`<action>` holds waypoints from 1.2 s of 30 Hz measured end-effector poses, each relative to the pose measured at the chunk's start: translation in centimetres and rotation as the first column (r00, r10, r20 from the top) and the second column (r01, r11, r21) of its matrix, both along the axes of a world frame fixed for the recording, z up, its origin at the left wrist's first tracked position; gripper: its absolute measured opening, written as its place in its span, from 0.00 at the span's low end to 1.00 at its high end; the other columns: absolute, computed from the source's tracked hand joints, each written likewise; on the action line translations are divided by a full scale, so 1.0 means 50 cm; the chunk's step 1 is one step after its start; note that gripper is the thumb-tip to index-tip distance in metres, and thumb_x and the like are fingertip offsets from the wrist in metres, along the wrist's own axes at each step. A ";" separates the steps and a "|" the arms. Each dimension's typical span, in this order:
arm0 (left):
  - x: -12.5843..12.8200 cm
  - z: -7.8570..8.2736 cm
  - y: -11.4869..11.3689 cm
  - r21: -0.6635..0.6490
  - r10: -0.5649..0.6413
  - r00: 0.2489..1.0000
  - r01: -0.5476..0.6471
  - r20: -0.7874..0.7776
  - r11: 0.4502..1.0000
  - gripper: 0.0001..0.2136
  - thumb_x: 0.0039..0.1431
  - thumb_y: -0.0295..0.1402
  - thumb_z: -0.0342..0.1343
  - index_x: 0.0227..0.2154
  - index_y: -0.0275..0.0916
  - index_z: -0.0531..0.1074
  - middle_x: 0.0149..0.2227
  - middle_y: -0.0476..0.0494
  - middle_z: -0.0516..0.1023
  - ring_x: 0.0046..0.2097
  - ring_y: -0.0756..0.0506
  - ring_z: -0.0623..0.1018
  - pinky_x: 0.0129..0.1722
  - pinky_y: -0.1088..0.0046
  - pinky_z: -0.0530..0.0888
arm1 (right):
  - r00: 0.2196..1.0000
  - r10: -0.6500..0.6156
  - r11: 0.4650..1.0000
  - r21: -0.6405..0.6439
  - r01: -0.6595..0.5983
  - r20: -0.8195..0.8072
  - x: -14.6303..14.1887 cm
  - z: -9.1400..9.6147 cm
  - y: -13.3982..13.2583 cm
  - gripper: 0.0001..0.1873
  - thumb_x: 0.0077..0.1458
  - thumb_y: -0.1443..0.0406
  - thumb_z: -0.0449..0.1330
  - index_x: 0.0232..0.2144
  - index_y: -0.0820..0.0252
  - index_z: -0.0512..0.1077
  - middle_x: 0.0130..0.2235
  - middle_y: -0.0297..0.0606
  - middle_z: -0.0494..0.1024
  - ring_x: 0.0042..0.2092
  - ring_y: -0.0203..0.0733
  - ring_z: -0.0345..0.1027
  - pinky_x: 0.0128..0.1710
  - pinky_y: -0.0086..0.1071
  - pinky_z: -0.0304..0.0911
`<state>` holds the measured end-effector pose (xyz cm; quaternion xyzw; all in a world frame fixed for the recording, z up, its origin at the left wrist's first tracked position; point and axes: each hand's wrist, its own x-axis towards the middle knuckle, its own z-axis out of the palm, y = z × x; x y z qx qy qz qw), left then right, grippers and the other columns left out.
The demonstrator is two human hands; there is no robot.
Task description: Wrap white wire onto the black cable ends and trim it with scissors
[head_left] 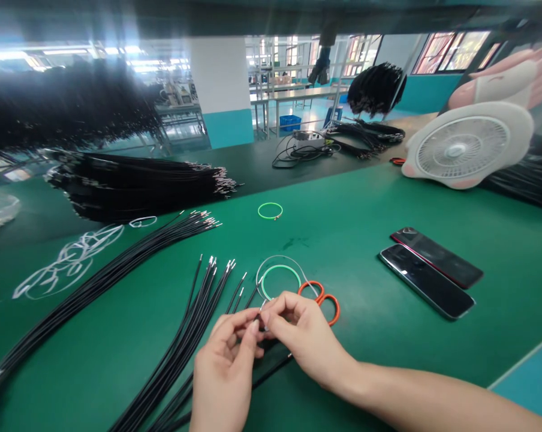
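In the lower middle of the head view, my left hand (230,360) is closed, thumb and fingers pinching a thin black cable. My right hand (307,342) meets it fingertip to fingertip, closed on the same cable near its silver tip (262,305); the fingers hide most of the held part. Just behind the hands lie a light green ring (280,266), a thin whitish loop (275,257) and scissors with orange handles (337,311), their blades covered by my right hand. Left of my hands, several loose black cables (194,336) with metal tips spread over the green mat.
A longer cable bundle (118,270) and tangled white ties (82,246) lie left, before a thick cable pile (140,183). A bright green ring (270,204) sits further back. Two phones (426,282) and a white fan (460,147) are right. A shelf edge (271,18) crosses overhead.
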<state>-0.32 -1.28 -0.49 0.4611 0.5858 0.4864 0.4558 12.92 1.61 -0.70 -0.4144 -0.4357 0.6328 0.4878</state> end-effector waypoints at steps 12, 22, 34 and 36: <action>-0.002 0.001 0.010 -0.115 0.133 0.963 -0.108 0.235 0.987 0.14 0.48 0.42 0.66 0.33 0.36 0.78 0.20 0.55 0.71 0.20 0.57 0.63 0.18 0.85 0.62 | 0.991 0.046 0.998 0.044 -0.052 0.125 -0.002 0.012 -0.012 0.12 0.52 0.59 0.64 0.27 0.62 0.72 0.27 0.33 0.73 0.29 0.35 0.64 0.29 0.28 0.59; -0.007 -0.002 0.013 -0.030 0.102 0.987 -0.099 0.125 0.995 0.15 0.49 0.40 0.66 0.38 0.37 0.76 0.32 0.48 0.79 0.35 0.49 0.78 0.37 0.78 0.77 | 0.985 0.036 0.996 0.076 -0.050 0.169 0.003 0.004 -0.004 0.11 0.54 0.58 0.63 0.28 0.61 0.74 0.29 0.34 0.77 0.32 0.37 0.68 0.33 0.28 0.63; -0.010 -0.026 0.011 0.040 0.095 0.995 -0.094 -0.023 0.995 0.13 0.54 0.41 0.61 0.35 0.37 0.74 0.26 0.49 0.78 0.28 0.48 0.78 0.30 0.73 0.77 | 0.977 -0.019 0.996 0.089 0.000 0.210 0.001 0.011 -0.008 0.12 0.56 0.59 0.60 0.26 0.61 0.75 0.28 0.34 0.76 0.31 0.37 0.66 0.31 0.28 0.61; -0.009 -0.025 0.012 0.034 0.093 0.996 -0.092 -0.009 0.995 0.13 0.54 0.41 0.61 0.35 0.37 0.73 0.25 0.49 0.77 0.27 0.49 0.78 0.29 0.74 0.77 | 0.980 -0.012 0.996 0.085 -0.005 0.197 0.001 0.006 -0.007 0.12 0.56 0.59 0.59 0.30 0.61 0.77 0.30 0.35 0.77 0.32 0.37 0.67 0.33 0.29 0.62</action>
